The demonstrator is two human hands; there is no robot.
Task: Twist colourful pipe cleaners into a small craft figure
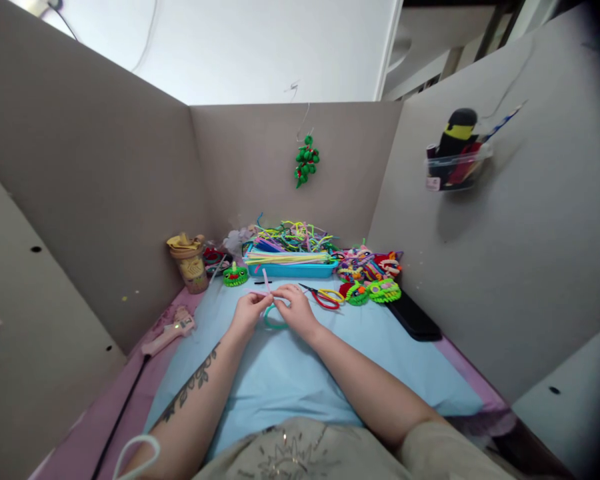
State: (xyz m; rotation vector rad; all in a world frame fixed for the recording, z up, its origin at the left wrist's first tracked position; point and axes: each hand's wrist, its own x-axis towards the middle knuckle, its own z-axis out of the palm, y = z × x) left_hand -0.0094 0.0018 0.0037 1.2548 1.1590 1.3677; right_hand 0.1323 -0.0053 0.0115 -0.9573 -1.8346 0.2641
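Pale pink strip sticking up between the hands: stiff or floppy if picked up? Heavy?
Likely fairly stiff: the pale pink strip's free end stands up with no visible support. Probably very light, as it looks thin. Perhaps bendable too, if it resembles the curved teal strand below.

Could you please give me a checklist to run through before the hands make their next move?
1. Pale pink strip held in the left hand: ok.
2. Right hand gripping it too: cannot tell; the fingertips meet closely.
3. Teal loop clear of the fingers: cannot tell; it shows just below the hands.
4. Scissors nearby: ok, lying just beyond the right hand.
5. More strips available: ok, in the blue tray.
6. Pink glue gun hot: cannot tell.
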